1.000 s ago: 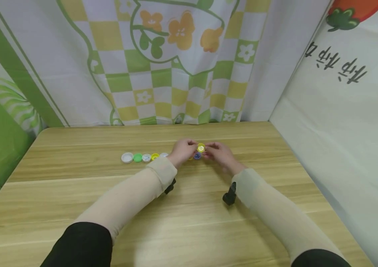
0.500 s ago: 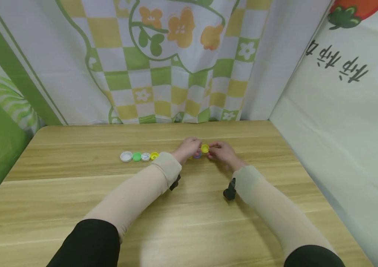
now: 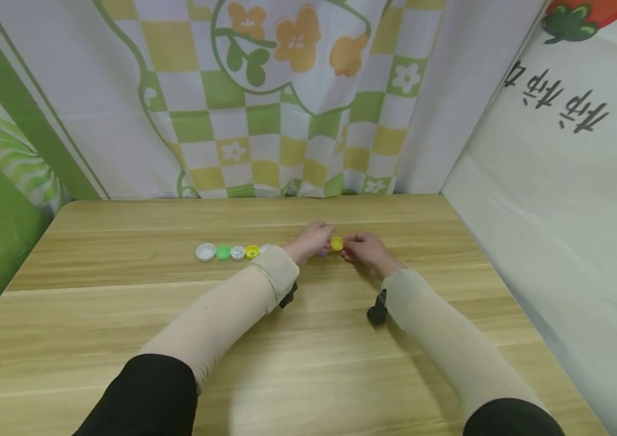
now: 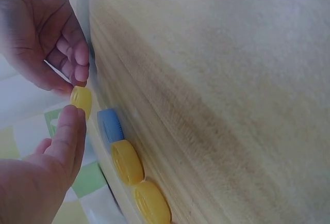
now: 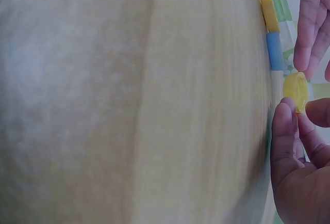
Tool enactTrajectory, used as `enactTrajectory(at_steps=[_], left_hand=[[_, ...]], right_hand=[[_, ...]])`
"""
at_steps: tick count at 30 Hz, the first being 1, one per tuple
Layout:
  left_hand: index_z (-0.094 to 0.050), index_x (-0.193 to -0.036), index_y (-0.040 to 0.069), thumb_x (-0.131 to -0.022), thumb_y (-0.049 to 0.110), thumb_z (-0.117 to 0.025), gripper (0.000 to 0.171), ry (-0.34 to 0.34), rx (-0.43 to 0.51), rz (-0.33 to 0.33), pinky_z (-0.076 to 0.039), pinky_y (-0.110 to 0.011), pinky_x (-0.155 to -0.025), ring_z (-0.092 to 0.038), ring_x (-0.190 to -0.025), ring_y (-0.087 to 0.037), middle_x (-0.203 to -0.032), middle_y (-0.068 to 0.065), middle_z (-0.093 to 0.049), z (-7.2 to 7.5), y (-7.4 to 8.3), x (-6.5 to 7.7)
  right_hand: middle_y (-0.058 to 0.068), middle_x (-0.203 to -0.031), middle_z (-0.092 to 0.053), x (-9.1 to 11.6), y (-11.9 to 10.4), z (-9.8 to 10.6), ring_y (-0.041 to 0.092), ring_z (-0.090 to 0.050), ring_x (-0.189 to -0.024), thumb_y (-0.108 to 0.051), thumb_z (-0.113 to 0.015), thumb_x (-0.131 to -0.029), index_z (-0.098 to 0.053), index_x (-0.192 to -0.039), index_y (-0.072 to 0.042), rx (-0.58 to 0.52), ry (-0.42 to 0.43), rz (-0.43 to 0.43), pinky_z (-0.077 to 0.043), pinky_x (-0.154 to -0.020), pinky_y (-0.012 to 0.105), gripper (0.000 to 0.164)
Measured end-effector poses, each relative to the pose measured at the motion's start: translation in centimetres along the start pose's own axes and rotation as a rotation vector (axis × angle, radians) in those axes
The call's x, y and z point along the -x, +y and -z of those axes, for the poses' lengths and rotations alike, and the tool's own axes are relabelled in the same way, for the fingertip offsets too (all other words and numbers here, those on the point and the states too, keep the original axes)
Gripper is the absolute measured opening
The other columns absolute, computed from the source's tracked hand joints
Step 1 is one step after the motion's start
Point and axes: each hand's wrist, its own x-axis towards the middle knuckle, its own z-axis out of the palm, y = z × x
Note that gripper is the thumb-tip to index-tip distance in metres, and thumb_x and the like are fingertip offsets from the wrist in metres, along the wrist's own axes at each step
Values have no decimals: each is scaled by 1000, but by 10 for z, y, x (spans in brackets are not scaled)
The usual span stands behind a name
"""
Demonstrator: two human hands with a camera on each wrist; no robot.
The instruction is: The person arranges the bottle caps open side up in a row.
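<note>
My right hand (image 3: pixel 367 249) pinches a yellow bottle cap (image 5: pixel 295 91) between thumb and fingertips, just off the tabletop. From the other side my left hand (image 3: pixel 312 239) reaches toward it; its straight fingers (image 4: pixel 69 136) touch the cap's edge, with the thumb apart from it. Beside the hands a blue bottle cap (image 4: pixel 110 126) rests on the table, in line with two more yellow caps (image 4: pixel 128 162). In the head view the left hand and sleeve hide part of this row.
The row's left part shows a large white cap (image 3: pixel 206 252), a green cap (image 3: pixel 223 252), a smaller white cap (image 3: pixel 238 252) and a yellow one (image 3: pixel 252 252). Behind the wooden table (image 3: pixel 308 363) hangs a checked curtain (image 3: pixel 264 121); a white printed sheet (image 3: pixel 559 181) hangs at the right.
The yellow cap has shifted slightly right and turned, so its bright inner face no longer faces the head camera. Both hands have moved a little to the right, the left one more.
</note>
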Motion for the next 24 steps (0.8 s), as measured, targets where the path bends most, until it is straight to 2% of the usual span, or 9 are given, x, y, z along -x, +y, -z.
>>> enactTrajectory(at_steps=[7,13,19,21,22,24], left_hand=[[-47,-145,-7,-109,26,-43,49,-14,-23,34,-54,-40,-99,-59,-111,-32,-134,-29,-53,3,-1,-1],[-45,-149,-5,-110,25,-42,49,-26,-17,49,-53,-41,-101,-57,-121,-37,-139,-29,-51,6,1,3],[-36,-153,-9,-111,24,-38,53,-33,51,21,-48,-44,-108,-52,-132,-41,-149,-33,-45,13,-1,6],[-34,-154,-8,-112,25,-37,54,-37,47,2,-47,-45,-108,-51,-133,-42,-150,-33,-44,18,-3,10],[-34,-154,-8,-112,26,-37,54,-44,36,-11,-47,-46,-109,-51,-133,-41,-151,-32,-44,21,-5,13],[-35,-153,-6,-113,27,-38,53,-68,0,-43,-46,-47,-109,-50,-134,-41,-152,-29,-44,28,-8,21]], right_hand=[[11,-98,-66,-1,0,0,7,-64,-76,-4,-52,-105,-54,-134,15,32,-31,6,-57,-71,17,34],[11,-97,-67,-5,1,-3,7,-64,-75,-3,-52,-105,-55,-132,17,67,-66,25,-57,-71,17,34],[15,-103,-67,-3,1,-4,9,-64,-78,-4,-52,-105,-54,-133,16,78,-67,25,-57,-72,19,34],[17,-106,-67,-1,2,-3,12,-64,-82,-5,-52,-105,-55,-134,15,92,-57,28,-57,-74,21,35],[19,-108,-67,1,2,-3,14,-65,-85,-5,-52,-105,-55,-134,14,105,-53,37,-58,-77,23,35],[20,-113,-67,6,2,-1,19,-64,-92,-8,-53,-105,-58,-133,11,212,-35,92,-57,-82,28,34]])
